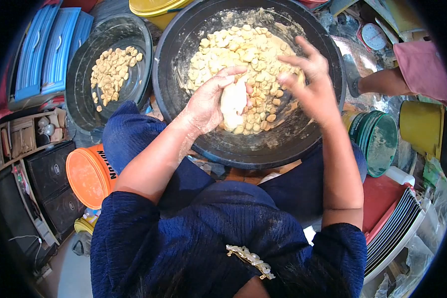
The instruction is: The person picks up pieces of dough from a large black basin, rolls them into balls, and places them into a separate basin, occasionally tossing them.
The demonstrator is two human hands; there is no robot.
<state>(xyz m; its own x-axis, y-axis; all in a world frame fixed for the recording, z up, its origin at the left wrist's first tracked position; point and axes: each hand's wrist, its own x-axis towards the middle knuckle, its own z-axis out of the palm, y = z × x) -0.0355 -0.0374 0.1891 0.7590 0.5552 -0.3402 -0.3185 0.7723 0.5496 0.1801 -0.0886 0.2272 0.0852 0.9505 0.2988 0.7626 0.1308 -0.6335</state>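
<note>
- Gripping dough (233,104), my left hand (205,108) is over the smeared tub (248,151).
- My right hand (311,82) is open, fingers apart.
- Basin (79,82) and orange bucket (87,176) sit left of me.

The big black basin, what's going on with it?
A person is working over the black basin with both hands. The left hand holds a soft-looking pale lump above many small, pale yellow pieces. The right hand is over the basin too, fingers apart but blurred, so I can't tell whether it holds anything. A smaller basin at the person's left has a smaller pile of tan pieces in it.
</note>
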